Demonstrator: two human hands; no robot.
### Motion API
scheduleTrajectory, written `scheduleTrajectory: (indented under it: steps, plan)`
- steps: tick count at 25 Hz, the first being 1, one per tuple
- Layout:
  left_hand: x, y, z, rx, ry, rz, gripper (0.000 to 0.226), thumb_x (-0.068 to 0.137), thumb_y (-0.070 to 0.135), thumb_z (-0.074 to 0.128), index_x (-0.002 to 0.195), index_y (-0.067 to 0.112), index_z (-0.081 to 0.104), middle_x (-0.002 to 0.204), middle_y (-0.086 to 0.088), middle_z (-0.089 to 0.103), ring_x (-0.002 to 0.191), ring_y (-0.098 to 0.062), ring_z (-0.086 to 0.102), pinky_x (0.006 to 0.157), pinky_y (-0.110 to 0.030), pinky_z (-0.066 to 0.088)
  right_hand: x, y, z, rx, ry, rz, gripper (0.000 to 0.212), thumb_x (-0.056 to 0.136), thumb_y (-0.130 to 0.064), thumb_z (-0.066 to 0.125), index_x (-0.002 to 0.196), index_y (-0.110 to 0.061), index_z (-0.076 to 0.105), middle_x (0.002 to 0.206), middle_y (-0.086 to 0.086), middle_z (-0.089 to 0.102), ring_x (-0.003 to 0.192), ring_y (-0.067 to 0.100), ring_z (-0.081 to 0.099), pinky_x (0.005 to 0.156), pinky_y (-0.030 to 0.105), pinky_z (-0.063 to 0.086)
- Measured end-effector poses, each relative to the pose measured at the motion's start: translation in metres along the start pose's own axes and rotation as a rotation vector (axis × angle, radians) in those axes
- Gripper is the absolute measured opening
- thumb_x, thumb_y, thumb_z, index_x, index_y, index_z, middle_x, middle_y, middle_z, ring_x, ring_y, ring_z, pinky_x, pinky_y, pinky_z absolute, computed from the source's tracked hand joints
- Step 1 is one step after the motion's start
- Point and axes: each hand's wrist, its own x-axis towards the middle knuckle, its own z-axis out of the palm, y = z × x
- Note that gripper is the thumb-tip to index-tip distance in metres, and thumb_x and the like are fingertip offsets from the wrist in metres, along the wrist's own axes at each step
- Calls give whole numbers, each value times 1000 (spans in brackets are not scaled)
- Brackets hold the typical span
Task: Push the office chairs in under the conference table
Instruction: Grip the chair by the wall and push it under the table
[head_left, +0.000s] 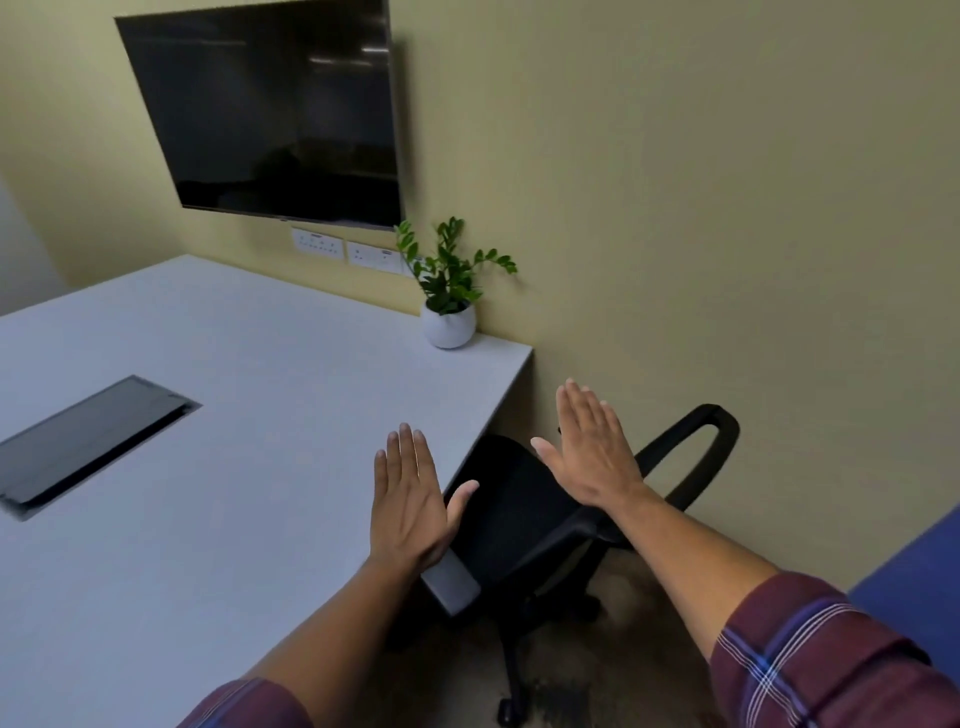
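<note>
One black armrest office chair (524, 519) partly beneath white table (208, 415).

The office chair (524, 519) was partly hidden — its seat front lay under the conference table (234, 415), and the right hand (592, 457) covered part of its back. The table ran off the left and bottom edges. Labels on the wall sockets (343, 249) were too small to read — the plant (449, 280) hid one end.

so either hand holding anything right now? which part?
Nothing held. Left hand and right hand are both open and flat, fingers extended, above the table edge and the black office chair, no grip on either.
</note>
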Motion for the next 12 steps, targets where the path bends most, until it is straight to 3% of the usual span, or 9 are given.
scheduleTrajectory:
  steps: [12]
  plan:
    - [38, 215, 29, 58, -63, 2, 110, 99, 87, 2, 170, 5, -12, 180, -19, -14, 167, -31, -16, 136, -50, -10, 19, 215, -1, 67, -56, -110, 89, 110, -66, 37, 174, -12, 8, 183, 11, 3, 169, 28, 3, 136, 48, 3]
